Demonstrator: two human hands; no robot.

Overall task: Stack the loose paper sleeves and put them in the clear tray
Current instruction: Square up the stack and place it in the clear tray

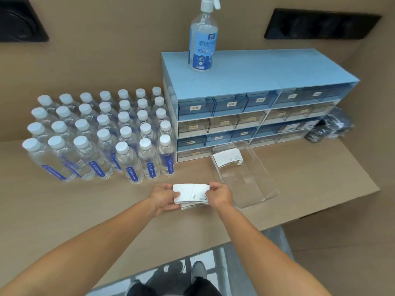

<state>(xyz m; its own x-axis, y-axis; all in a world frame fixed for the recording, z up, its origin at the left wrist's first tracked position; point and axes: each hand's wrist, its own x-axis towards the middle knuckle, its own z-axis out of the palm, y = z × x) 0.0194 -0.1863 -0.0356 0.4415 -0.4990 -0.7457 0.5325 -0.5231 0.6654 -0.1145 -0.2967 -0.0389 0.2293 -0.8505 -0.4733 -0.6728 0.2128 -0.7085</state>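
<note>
From the head camera, both bare arms reach forward over a flat tan table top. The left hand and the right hand are close together, each pinching one end of a small stack of flat white paper sleeves. The stack is held just above the table or on it; I cannot tell which. Its long side runs from left to right, from one hand to the other, and its flat white face points up. Some small dark print shows near the right end. Just to the right of the hands sits a clear plastic tray with its long side running away from the person and a bit to the left. At its far end lies a second pile of white paper sleeves, tilted a little. Behind the tray stands a blue cabinet of small labelled drawers, and a clear spray bottle with a blue label stands on top of it. To the left, many clear water bottles with white caps stand in rows.
</note>
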